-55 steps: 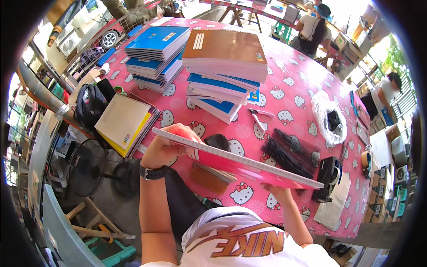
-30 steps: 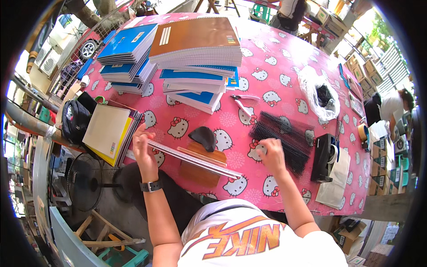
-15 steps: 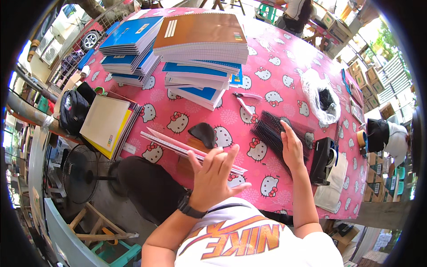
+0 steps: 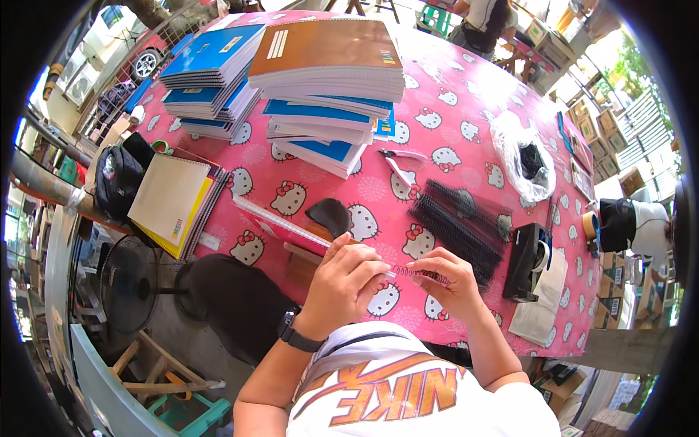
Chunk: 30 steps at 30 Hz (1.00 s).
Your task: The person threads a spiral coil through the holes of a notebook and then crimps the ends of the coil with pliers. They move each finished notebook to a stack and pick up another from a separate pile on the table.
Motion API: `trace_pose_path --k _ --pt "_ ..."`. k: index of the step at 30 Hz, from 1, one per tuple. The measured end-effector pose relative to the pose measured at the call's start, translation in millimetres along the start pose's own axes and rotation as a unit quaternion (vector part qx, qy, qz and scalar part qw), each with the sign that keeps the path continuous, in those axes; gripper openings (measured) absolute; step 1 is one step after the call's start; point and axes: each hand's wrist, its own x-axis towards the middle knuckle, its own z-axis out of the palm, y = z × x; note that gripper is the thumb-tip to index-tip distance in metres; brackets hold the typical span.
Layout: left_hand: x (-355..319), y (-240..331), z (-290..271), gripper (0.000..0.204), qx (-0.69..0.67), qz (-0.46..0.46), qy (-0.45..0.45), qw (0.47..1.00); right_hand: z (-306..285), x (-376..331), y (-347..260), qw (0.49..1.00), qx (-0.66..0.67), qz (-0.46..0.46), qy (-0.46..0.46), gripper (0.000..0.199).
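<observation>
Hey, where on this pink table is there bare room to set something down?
Widest: the tablecloth between the brown-topped stack, pliers and plastic bag. Smaller: between that stack and the pink notebook. Crowded: the near middle, where the left hand, right hand, black coils and tape dispenser sit close together.

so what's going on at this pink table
A person's left hand holds a pink notebook, and the right hand holds a dark spiral coil at the notebook's right end. Whether the coil is threaded in is too small to tell. More black coils lie beyond the right hand; notebook stacks stand farther back.
</observation>
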Motion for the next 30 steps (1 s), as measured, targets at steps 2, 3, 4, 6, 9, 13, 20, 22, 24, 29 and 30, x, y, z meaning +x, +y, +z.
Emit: trace_pose_path --k 2,3,4,6,9,13,20,22,24,29,30 --pt "-3 -1 -1 0.023 0.0 0.012 0.014 1.0 2 2 3 0.999 -0.01 -0.047 -0.006 0.024" --pt "-3 -2 -2 0.024 -0.002 0.026 0.026 0.999 3 3 2 0.999 -0.011 -0.047 -0.006 0.024" --pt "-3 -2 -2 0.024 -0.002 0.026 0.027 0.999 4 4 1 0.998 -0.001 -0.056 -0.002 0.023" --pt "-3 0 -2 0.022 0.009 0.031 0.035 0.999 4 3 1 0.998 0.007 -0.064 0.002 0.023" --pt "-3 3 -1 0.022 0.003 0.01 0.019 1.0 1 0 4 0.996 0.027 -0.016 -0.083 0.027" --pt "-3 13 -3 0.018 0.01 -0.012 -0.037 0.999 7 9 1 0.974 0.177 0.101 -0.098 0.03" --pt "-1 11 -2 0.018 0.08 0.017 -0.022 0.996 26 113 63 0.963 -0.013 0.048 -0.264 0.035" --pt "-4 4 2 0.022 0.1 0.022 -0.041 0.994 58 142 80 0.942 -0.166 -0.133 -0.26 0.058" --pt "-7 0 4 0.021 0.114 0.019 -0.06 0.991 88 165 82 0.906 -0.235 -0.136 -0.324 0.078" --pt "-5 0 8 0.022 0.099 0.027 -0.007 0.995 110 181 89 0.831 -0.311 -0.11 -0.448 0.077" --pt "-10 -4 7 0.026 0.109 0.028 -0.027 0.993 109 180 77 0.823 -0.35 -0.086 -0.439 0.077"
